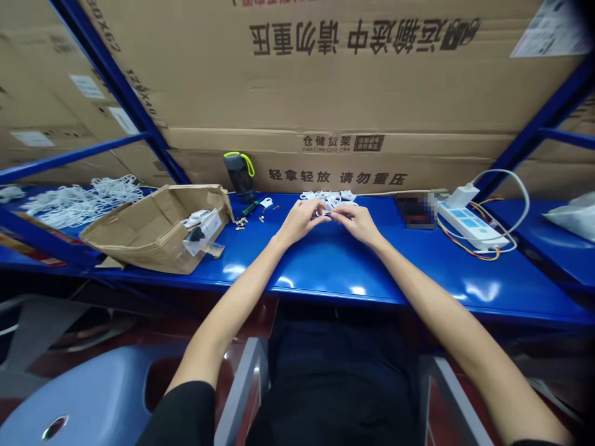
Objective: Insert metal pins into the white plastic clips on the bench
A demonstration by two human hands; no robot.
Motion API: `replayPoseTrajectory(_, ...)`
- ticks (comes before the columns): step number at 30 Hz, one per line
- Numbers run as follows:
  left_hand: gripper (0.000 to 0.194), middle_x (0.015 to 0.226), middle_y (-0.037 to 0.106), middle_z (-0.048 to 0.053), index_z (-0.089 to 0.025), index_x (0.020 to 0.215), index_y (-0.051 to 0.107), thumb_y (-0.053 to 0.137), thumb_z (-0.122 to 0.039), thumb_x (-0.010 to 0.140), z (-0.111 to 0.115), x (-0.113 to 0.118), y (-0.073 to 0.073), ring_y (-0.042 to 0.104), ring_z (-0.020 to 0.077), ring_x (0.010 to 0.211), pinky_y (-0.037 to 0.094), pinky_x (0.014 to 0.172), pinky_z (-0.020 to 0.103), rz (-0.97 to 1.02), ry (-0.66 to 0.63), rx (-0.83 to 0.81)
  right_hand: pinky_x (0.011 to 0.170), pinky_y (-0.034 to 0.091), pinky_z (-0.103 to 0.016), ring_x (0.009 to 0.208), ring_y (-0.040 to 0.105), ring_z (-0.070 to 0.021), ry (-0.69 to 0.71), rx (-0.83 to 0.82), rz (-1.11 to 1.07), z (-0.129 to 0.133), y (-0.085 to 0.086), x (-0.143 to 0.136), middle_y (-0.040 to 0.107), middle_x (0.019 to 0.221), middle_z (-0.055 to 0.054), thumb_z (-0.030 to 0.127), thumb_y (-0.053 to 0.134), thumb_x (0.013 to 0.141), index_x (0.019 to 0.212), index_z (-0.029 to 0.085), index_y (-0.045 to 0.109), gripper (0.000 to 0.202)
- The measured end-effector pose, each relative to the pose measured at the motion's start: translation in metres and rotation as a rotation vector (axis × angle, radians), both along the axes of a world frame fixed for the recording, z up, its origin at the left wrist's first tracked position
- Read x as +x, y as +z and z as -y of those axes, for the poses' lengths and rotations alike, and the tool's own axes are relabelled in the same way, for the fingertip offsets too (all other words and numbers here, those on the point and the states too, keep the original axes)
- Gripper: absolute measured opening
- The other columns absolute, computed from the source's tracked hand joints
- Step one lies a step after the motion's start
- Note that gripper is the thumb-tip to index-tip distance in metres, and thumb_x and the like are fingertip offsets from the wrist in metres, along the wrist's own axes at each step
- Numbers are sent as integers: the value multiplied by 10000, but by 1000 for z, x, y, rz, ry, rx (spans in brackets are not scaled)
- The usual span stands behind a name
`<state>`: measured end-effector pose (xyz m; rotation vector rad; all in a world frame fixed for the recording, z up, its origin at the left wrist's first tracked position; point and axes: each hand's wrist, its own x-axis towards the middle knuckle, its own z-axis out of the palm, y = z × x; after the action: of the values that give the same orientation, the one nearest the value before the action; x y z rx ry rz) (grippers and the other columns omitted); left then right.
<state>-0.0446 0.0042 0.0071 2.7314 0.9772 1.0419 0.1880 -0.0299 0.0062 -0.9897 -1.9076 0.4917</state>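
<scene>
Both hands meet over the blue tabletop (344,263), fingertips close together. My left hand (304,220) has its fingers closed around a small white piece (320,213), mostly hidden by the fingers. From the other side, the fingertips of my right hand (356,222) pinch at the same piece; its exact kind is too small to make out. Right behind the hands lies a pile of white plastic parts (331,198). To the left sit a green-handled screwdriver (251,208), one loose white part (266,202) and several tiny brass-coloured pieces (240,223).
An open cardboard box (139,229) with white parts and a small packet stands left, a dark bottle (240,176) behind it. White cords (88,201) lie farther left. At right are a dark, partly blurred object (413,210) and a power strip (471,226) with cables. Large cartons (325,93) wall the back.
</scene>
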Motion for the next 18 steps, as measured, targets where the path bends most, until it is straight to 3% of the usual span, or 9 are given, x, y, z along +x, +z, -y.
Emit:
replayPoseTrajectory(6,340,997,769,35,-203,1193,724,744,-500,1027,-5,-9,-1,670,173,772,484,864,333,61,-21,19,907,591,-408,930,775,-290,-67,53,-33,-5,-3,7,861,1037,-83,539,705,988,971,234,890,357)
replayPoseTrajectory(13,330,1025,775,64,-215,1132,771,595,-493,1109,-4,-5,-4,708,197,897,521,844,309,130,-142,50,867,582,-378,866,774,-266,-6,80,26,-6,-5,6,863,955,-64,499,702,1013,1022,239,904,329)
replayPoseTrajectory(18,323,1103,771,64,-226,1181,766,545,-456,1137,-3,-5,-4,719,194,956,537,882,297,109,-143,23,840,579,-366,837,775,-260,3,77,47,-8,-9,7,863,932,-59,435,709,1017,1040,228,900,283)
